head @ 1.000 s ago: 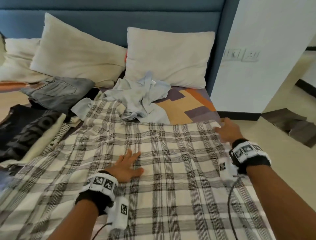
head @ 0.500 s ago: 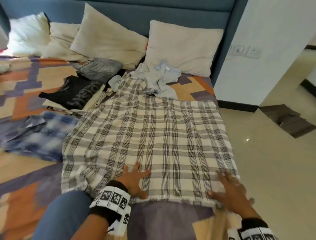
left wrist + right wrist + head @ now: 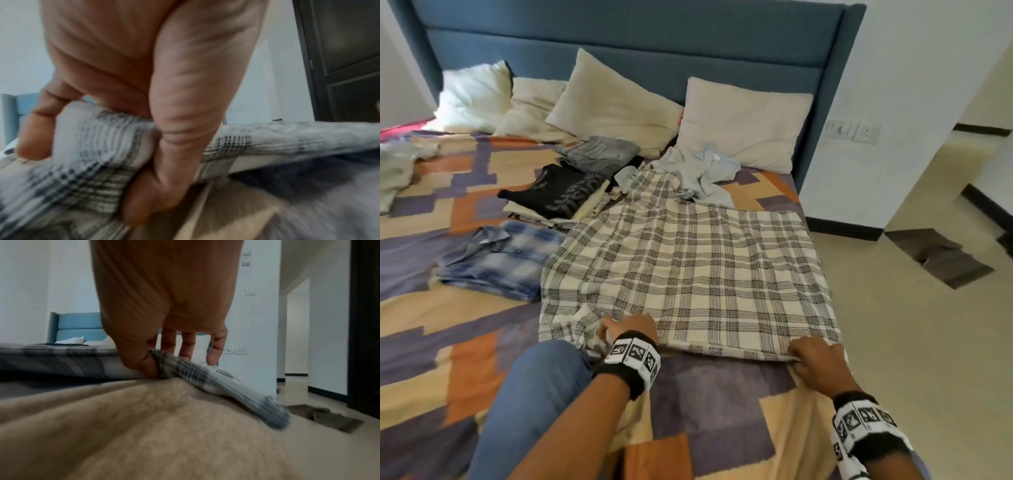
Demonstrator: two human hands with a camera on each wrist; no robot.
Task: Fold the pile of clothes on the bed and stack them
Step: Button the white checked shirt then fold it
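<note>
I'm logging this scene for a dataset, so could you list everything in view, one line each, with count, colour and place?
plaid garment: 1, cream with grey-black checks, spread flat on the near right of the bed
light blue garment: 1, pale blue, crumpled by the right pillow
grey jeans: 1, grey, folded near the pillows
black shirt: 1, black with grey print, on top of a folded stack
blue shirt: 1, faded blue, folded left of the plaid garment
pillows: about 4, off-white, against the headboard
headboard: 1, blue, far end
bedspread: 1, orange, purple and beige blocks
left hand: grips the plaid garment's near edge
right hand: pinches its near right corner
</note>
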